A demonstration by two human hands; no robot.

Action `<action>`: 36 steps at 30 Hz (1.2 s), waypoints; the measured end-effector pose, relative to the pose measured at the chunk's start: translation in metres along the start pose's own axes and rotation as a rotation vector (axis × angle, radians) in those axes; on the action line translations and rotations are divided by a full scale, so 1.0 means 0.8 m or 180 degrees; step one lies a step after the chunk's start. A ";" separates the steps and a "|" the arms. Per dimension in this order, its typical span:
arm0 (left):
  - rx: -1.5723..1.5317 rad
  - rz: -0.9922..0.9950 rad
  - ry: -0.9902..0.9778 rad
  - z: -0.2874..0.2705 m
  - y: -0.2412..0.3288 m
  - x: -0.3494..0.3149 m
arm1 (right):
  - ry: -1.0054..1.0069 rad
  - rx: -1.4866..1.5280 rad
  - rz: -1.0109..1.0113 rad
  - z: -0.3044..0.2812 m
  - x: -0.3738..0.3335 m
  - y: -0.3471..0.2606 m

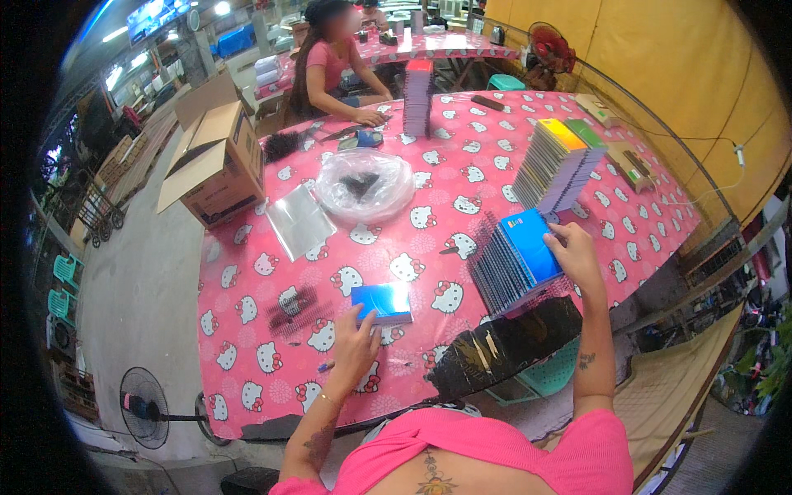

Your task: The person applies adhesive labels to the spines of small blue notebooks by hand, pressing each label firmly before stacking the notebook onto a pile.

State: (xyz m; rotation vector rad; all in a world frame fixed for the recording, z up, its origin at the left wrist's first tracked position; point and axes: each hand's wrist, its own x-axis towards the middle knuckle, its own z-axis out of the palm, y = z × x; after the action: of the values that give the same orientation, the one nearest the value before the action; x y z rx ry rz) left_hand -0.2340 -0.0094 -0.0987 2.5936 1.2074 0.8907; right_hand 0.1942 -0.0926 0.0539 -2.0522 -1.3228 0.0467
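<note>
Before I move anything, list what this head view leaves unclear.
Head view: inside of the open brown cardboard box, mostly hidden by its flaps.
Head view: dark item showing through the clear crumpled plastic bag, blurred by the plastic.
Head view: palm of the left hand, hidden by its back.

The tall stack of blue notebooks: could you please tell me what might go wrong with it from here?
The stack of blue notebooks stands near the close edge of the pink table, so a sideways push from the right hand's grip at its top corner could perhaps topple it. The torn black patch beside it looks rough and might catch a notebook slid across it.
</note>
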 end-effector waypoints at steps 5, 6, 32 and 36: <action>0.0231 0.0718 -0.0123 0.056 -0.047 -0.006 | 0.0632 -0.0363 -0.0356 0.001 -0.016 -0.028; 0.0270 0.0769 -0.0034 0.064 -0.057 -0.012 | 0.0864 -0.0208 -0.0632 -0.002 -0.029 -0.060; 0.0773 -0.0260 0.0249 0.002 -0.155 -0.022 | -0.2353 0.2995 0.0812 0.317 -0.210 -0.059; 0.0077 -0.0693 0.0266 -0.002 -0.098 -0.017 | -0.2092 0.3116 0.0275 0.333 -0.211 -0.044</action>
State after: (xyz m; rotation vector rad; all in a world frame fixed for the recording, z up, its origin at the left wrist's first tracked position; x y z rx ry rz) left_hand -0.2933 0.0325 -0.1322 2.4037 1.4965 0.9521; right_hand -0.0155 -0.0823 -0.1841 -1.2448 -1.1856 1.2342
